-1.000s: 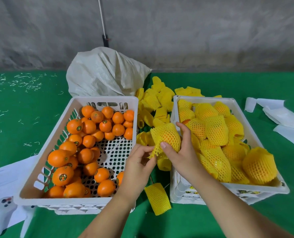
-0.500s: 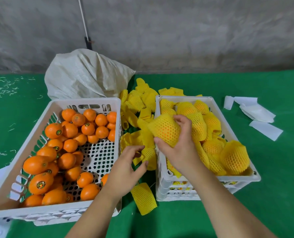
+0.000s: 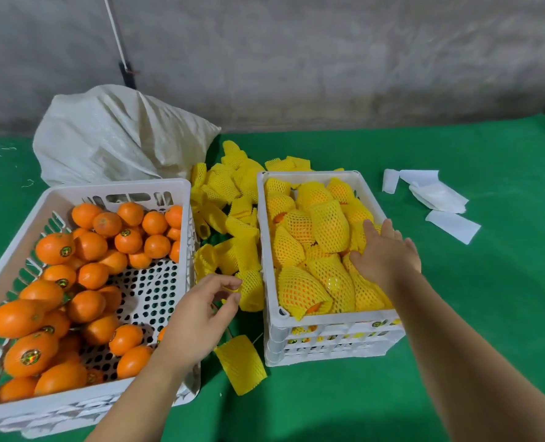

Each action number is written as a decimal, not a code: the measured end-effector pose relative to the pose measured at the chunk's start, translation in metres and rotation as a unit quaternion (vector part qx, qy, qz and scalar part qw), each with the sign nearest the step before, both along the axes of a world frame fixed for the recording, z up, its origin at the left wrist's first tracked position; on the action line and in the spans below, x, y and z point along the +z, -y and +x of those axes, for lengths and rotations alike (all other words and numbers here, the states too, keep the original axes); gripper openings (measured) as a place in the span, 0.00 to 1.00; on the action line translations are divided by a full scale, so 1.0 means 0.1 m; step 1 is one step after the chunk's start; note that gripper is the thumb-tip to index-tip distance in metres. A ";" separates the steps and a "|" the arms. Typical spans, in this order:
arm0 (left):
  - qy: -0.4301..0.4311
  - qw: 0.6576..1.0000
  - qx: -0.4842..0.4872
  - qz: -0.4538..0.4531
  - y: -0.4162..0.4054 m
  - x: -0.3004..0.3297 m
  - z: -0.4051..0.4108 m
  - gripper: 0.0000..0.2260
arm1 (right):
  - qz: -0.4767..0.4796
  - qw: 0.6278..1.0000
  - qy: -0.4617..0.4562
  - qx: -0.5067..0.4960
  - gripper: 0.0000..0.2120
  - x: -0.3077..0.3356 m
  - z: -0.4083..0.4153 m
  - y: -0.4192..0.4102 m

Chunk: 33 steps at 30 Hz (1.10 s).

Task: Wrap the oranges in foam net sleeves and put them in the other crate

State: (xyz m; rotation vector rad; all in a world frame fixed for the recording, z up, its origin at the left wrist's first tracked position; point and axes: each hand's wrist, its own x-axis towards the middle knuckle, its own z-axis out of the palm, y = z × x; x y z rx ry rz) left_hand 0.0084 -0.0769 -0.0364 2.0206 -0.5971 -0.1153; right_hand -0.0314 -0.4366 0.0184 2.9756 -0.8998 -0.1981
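At 9 o'clock, the left crate (image 3: 182,193) holds bare oranges (image 3: 54,248); at 3 o'clock the right crate (image 3: 328,342) is packed with sleeved ones. Between them runs the pile of foam net sleeves (image 3: 233,199), long axis 12 to 6. Right hand (image 3: 384,253) lies flat, fingers straight, on wrapped fruit, holding nothing. Left hand (image 3: 201,314), loosely curled and empty, sits nearer: closest sleeve (image 3: 252,290) just at its 2 o'clock, likely next pick.
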 end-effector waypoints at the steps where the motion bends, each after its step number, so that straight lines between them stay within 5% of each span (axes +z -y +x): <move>1: -0.003 1.000 -0.001 -0.003 0.00 0.01 0.00 0.09 | -0.003 1.000 -0.011 -0.004 0.40 -0.01 0.03 0.01; 7: -0.038 0.998 0.012 -0.045 -0.01 0.06 -0.03 0.08 | -0.010 1.000 -0.020 -0.013 0.41 0.10 0.01 -0.03; 10: -0.046 0.994 0.038 -0.088 0.01 0.11 -0.04 0.08 | 0.021 0.989 0.147 0.012 0.34 0.18 -0.02 -0.32; 13: -0.072 0.981 0.088 -0.157 -0.02 0.14 -0.03 0.07 | 0.112 0.945 0.274 0.141 0.27 0.22 0.06 -0.97; 16: -0.083 0.960 0.136 -0.232 -0.04 0.17 0.00 0.06 | 0.145 0.918 0.230 0.287 0.24 0.19 0.21 -1.60; 19: -0.072 0.956 0.161 -0.233 -0.13 0.12 0.06 0.06 | 0.073 0.916 0.044 0.392 0.22 0.06 0.43 -1.95; 22: -0.042 0.973 0.210 -0.091 -0.43 -0.04 0.26 0.06 | -0.011 0.883 -0.213 0.418 0.26 -0.15 0.67 -2.16; 25: -0.125 0.961 0.216 0.118 -0.84 -0.21 0.55 0.13 | -0.054 0.861 -0.343 0.372 0.31 -0.40 0.92 -2.29; 28: -0.182 0.890 0.106 0.405 -1.08 -0.37 0.77 0.23 | -0.014 0.881 -0.371 0.294 0.35 -0.61 1.15 -2.30; 33: -0.230 0.765 -0.059 0.599 -0.97 -0.52 0.83 0.25 | 0.058 0.857 -0.407 0.310 0.30 -0.75 1.29 -2.32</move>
